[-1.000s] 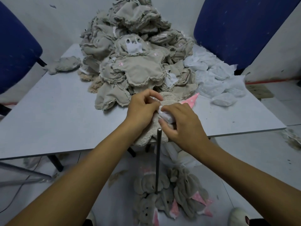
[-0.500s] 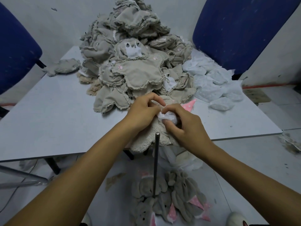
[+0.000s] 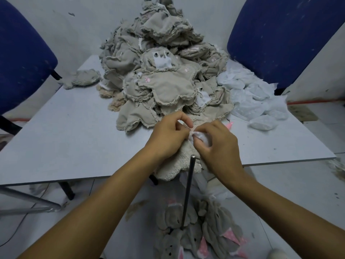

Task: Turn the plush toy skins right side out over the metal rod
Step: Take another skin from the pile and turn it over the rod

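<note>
Pinching a fuzzy beige plush skin with left hand and right hand above the metal rod; no legible writing.

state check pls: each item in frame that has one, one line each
left hand: pinches the plush skin
right hand: grips the skin's white part
plush skin: fluffy side out, draped over the table edge, off the rod
metal rod: upright, tip bare
skin pile: heaped on the table, still inside out
finished skins: right side out, on the floor round the rod
</note>
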The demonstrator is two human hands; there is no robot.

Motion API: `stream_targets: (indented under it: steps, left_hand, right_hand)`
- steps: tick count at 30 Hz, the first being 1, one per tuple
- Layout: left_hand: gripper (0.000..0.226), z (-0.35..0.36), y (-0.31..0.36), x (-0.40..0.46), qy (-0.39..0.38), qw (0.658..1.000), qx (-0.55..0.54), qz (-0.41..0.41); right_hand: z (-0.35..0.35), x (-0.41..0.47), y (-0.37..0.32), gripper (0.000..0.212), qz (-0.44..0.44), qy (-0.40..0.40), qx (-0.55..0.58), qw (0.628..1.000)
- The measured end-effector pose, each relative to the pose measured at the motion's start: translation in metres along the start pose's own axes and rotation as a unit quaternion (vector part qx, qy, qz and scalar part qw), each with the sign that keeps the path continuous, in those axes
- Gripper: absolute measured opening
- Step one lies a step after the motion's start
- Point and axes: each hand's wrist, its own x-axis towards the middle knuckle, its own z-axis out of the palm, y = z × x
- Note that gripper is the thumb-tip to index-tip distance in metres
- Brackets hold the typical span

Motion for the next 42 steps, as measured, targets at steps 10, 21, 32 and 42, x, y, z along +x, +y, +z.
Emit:
stream_targets:
  steps: [10,21,32,42]
  left_hand:
    - [0.026,0.001,0.009,-0.002,0.019,1.0,-0.009,-0.008]
    - [0.018,0.007,0.024,-0.013,0.036,0.994,0.102,0.025]
    - [0.018,-0.001,0.014,-0.004,0.071,0.996,0.053,-0.034]
    - [0.018,0.001,0.021,-0.009,0.09,0.993,0.077,-0.003]
  right_hand:
    - [0.001,-0.006,0.001,0.015,-0.049,-0.04,-0.028,0.998]
    - [0.008,0.006,-0.007,0.01,0.053,-0.028,-0.063,0.996]
    - [0.004,-0.007,-0.003,0.032,-0.015,-0.047,0.028,0.998]
    - [0.001,-0.002,0.002,0.025,-0.021,-0.03,0.081,0.996]
